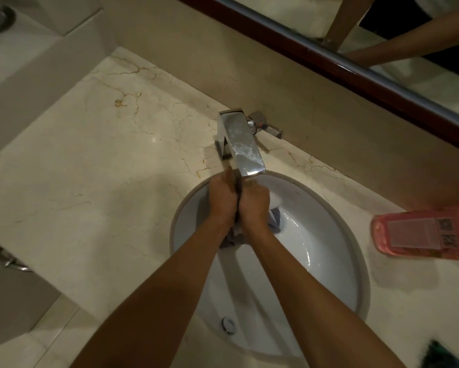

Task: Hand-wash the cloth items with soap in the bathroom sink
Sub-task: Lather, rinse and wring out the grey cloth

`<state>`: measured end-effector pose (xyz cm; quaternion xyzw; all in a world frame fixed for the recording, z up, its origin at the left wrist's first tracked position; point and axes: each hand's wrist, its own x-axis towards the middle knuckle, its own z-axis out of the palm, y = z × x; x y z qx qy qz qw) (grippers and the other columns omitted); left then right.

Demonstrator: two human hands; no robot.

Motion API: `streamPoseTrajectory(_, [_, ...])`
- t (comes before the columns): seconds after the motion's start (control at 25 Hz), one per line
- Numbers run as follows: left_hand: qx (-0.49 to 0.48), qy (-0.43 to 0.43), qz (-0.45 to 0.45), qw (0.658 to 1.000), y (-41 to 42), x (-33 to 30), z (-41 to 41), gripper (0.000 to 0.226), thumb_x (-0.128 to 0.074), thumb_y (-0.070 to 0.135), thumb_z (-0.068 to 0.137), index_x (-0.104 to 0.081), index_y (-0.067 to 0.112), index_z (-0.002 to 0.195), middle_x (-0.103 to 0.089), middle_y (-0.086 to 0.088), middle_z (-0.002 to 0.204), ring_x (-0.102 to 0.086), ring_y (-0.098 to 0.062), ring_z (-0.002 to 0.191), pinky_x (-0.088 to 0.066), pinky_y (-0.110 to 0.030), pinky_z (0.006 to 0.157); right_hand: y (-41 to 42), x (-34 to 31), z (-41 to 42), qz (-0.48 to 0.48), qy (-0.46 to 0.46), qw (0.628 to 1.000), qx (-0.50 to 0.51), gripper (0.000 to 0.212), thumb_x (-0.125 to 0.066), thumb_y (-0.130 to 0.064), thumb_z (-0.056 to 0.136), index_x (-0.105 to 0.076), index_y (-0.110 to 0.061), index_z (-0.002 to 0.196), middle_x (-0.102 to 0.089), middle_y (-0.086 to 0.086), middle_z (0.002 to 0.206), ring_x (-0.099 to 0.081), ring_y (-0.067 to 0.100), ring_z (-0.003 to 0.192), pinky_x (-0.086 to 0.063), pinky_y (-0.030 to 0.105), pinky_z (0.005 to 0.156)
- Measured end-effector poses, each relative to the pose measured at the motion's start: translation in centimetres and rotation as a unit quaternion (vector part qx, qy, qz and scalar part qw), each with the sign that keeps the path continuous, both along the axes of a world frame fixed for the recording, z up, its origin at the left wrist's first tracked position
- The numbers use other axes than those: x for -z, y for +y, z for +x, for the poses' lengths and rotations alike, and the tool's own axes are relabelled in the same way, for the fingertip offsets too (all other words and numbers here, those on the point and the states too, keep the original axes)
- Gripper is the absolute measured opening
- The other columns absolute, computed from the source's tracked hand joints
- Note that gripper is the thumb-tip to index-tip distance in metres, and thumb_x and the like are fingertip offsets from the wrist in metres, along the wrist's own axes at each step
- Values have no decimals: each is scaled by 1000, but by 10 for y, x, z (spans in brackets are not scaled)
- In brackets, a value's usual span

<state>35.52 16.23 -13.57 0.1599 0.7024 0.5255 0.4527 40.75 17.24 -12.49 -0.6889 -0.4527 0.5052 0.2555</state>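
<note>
Just above the middle of the frame, both hands are bunched tight round a grey cloth (pixel 233 239) directly under the faucet (pixel 240 140): the left hand (pixel 222 201) and the right hand (pixel 253 208) press knuckle to knuckle with fingers curled round the fabric, and loose folds hang below the wrists into the sink (pixel 329 274). The basin is wet, and pale foam or running water shows just right of the right hand; which it is cannot be told. The likeliest trouble is splashing: rubbing this high and this close to the spout, which already carries soap marks, could throw suds over the rim onto the marble worktop (pixel 90 160), where a damp patch already lies to the right of the sink. Knuckles could also knock the hard lower edge of the spout, which sits just beyond them. The pink soap bottle (pixel 422 232) lies on its side at the right edge near the basin; a wet elbow could nudge it, and whether its cap is closed cannot be seen. Slippery fabric could slide down toward the drain.
</note>
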Motion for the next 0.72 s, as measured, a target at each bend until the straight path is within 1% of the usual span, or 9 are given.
streamPoseTrajectory(0.08, [23, 4, 3, 1000, -5, 1, 8, 31, -50, 13, 104, -65, 9, 78, -64, 1, 65, -63, -12, 64, -51, -29, 60, 9, 0, 4, 0, 33, 998, 45, 36, -46, -12, 102, -56, -10, 67, -54, 0, 58, -53, 11, 56, -42, 23, 51])
streamPoseTrajectory(0.12, [30, 3, -3, 1000, -6, 4, 10, 29, -51, 13, 104, -66, 8, 79, -65, 0, 66, -64, -14, 65, -52, -32, 61, 9, -1, 4, -4, 44, 997, 65, 34, -46, -14, 102, -56, -12, 70, -55, -1, 60, -53, 9, 57, -42, 21, 52])
streamPoseTrajectory(0.24, [23, -17, 1, 1000, -9, 6, 4, 33, -47, 19, 107, -67, 5, 85, -66, -7, 71, -65, -15, 66, -53, -33, 64, -11, 3, 2, -37, 66, 995, 64, 32, -44, -25, 106, -62, -9, 84, -64, 2, 71, -64, 12, 70, -52, 22, 62])
streamPoseTrajectory(0.32, [19, -16, 3, 1000, -15, 1, 9, 36, -45, 13, 107, -63, 10, 76, -62, -2, 64, -61, -7, 60, -50, -27, 60, -10, 5, 3, -32, 79, 994, 67, 33, -44, -20, 105, -59, -11, 77, -60, 2, 66, -61, 14, 67, -50, 23, 60])
streamPoseTrajectory(0.4, [26, -13, -17, 999, -21, -4, 21, 41, -43, 18, 108, -59, 15, 71, -58, 4, 58, -58, -3, 54, -46, -21, 55, -1, 3, 8, -18, 75, 994, 78, 34, -45, -17, 102, -57, -12, 70, -56, 1, 61, -58, 16, 64, -47, 28, 58])
streamPoseTrajectory(0.44, [24, -19, -17, 999, -21, -4, 22, 43, -43, 22, 109, -58, 15, 69, -56, 7, 54, -56, -3, 53, -45, -20, 53, -1, 2, 9, -11, 73, 994, 80, 35, -45, -18, 102, -57, -13, 69, -56, 0, 60, -58, 14, 62, -46, 28, 58])
streamPoseTrajectory(0.52, [1, -38, -1, 999, -19, 1, 16, 47, -41, 23, 110, -55, 15, 66, -53, 9, 49, -53, -1, 49, -43, -19, 51, -14, 2, 10, -13, 74, 995, 60, 39, -43, -22, 104, -58, -14, 70, -57, -3, 58, -57, 6, 56, -45, 20, 53])
streamPoseTrajectory(0.6, [-19, -35, 15, 999, -17, 1, 13, 47, -39, 19, 110, -56, 15, 67, -54, 10, 49, -52, 1, 49, -44, -19, 52, -16, 6, 9, -8, 61, 998, 30, 41, -41, -24, 106, -59, -13, 71, -58, -5, 58, -55, 1, 52, -43, 15, 50])
streamPoseTrajectory(0.72, [36, -4, -3, 999, -20, -3, 23, 37, -44, 17, 108, -55, 21, 73, -57, 9, 58, -55, 3, 52, -44, -21, 55, 7, 8, 12, 29, 64, 997, 36, 37, -43, -17, 105, -60, -14, 72, -60, -2, 63, -56, 2, 56, -44, 22, 56])
